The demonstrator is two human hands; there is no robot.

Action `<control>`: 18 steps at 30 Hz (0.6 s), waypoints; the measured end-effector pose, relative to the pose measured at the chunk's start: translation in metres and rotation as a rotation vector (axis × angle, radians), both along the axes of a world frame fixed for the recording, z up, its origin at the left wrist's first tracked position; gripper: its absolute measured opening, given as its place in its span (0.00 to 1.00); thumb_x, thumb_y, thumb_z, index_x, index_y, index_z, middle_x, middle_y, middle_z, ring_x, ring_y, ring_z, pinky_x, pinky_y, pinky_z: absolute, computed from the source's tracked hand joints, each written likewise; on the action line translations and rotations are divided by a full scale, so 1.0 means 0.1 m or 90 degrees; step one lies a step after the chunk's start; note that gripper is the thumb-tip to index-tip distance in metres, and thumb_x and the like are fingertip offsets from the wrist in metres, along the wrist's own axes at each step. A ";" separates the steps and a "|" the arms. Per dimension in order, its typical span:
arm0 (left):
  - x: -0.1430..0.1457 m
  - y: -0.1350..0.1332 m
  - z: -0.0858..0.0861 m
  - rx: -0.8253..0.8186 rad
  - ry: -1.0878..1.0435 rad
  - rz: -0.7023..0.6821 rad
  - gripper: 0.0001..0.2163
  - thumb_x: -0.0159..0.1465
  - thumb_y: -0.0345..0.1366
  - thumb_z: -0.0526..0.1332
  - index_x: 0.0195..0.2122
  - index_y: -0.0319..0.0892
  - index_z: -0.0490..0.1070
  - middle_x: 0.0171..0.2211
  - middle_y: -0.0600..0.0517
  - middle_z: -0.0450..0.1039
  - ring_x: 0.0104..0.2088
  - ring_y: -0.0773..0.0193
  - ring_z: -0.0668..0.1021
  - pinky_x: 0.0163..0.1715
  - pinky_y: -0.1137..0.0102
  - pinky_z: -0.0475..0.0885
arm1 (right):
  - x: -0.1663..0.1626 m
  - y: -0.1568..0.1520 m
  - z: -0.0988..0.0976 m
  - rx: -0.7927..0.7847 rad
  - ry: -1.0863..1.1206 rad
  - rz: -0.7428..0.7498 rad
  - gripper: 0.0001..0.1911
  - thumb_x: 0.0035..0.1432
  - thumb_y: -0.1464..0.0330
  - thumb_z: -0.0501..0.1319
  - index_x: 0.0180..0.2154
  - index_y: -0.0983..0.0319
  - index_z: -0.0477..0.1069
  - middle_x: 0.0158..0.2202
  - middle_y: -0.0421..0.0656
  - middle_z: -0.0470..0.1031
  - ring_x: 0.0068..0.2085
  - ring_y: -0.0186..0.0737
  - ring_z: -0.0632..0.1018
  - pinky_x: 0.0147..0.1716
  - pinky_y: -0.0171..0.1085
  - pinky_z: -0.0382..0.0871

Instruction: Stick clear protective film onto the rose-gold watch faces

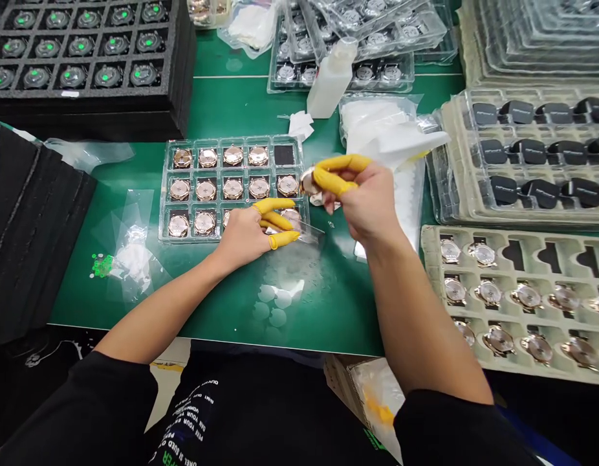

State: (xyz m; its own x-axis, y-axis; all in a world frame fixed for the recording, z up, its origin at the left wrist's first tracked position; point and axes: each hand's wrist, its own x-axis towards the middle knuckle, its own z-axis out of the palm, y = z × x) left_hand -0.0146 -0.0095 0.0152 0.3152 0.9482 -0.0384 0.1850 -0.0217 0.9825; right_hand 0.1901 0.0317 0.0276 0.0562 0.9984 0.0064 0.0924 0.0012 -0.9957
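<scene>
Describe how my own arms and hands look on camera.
Smooth yellow, rubbery-looking finger cots with rolled rims cover several digits of the left hand and the right hand. Plain black fabric short sleeves leave both forearms bare, with no bands or cables visible on them.

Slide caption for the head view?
Right hand pinching a watch; left hand over a clear tray of rose-gold watches.

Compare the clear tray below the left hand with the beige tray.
The clear tray is see-through plastic; the beige tray is opaque. The clear tray sits wholly inside the frame; the beige tray runs past its right edge. One bare dark slot shows in the clear tray, three in the beige tray. Both hold watch cases in rows.
</scene>
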 end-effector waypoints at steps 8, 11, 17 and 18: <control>-0.02 0.02 -0.05 -0.022 -0.031 -0.001 0.23 0.55 0.37 0.76 0.52 0.42 0.81 0.35 0.50 0.86 0.38 0.60 0.88 0.43 0.66 0.84 | -0.25 0.99 -0.21 0.126 -0.413 0.031 0.12 0.61 0.61 0.66 0.41 0.62 0.80 0.39 0.49 0.82 0.43 0.49 0.80 0.50 0.51 0.74; -0.02 0.03 -0.05 -0.030 -0.036 -0.010 0.22 0.55 0.38 0.76 0.52 0.43 0.81 0.35 0.50 0.86 0.39 0.60 0.88 0.43 0.65 0.84 | -0.22 1.10 -0.21 0.125 -0.509 0.077 0.12 0.60 0.62 0.66 0.40 0.63 0.81 0.37 0.52 0.82 0.44 0.55 0.80 0.50 0.55 0.72; -0.01 0.04 -0.01 -0.050 -0.041 -0.004 0.20 0.55 0.37 0.75 0.50 0.43 0.81 0.35 0.50 0.86 0.39 0.59 0.87 0.41 0.65 0.84 | -0.12 1.15 -0.15 0.129 -0.541 0.091 0.10 0.58 0.62 0.70 0.39 0.60 0.79 0.41 0.53 0.77 0.48 0.59 0.78 0.50 0.57 0.71; -0.01 0.04 -0.01 -0.051 -0.041 -0.005 0.20 0.55 0.36 0.75 0.50 0.43 0.81 0.34 0.50 0.86 0.39 0.60 0.87 0.41 0.66 0.84 | -0.13 1.15 -0.15 0.134 -0.535 0.079 0.11 0.59 0.61 0.70 0.40 0.60 0.79 0.43 0.53 0.76 0.49 0.59 0.77 0.50 0.57 0.71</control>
State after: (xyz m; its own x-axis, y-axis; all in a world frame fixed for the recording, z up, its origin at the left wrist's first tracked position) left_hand -0.0155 -0.0053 0.0144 0.3275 0.9402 -0.0934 0.1220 0.0559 0.9910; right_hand 0.1768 0.1469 0.0131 -0.1593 0.9705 0.1809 0.7827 0.2358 -0.5760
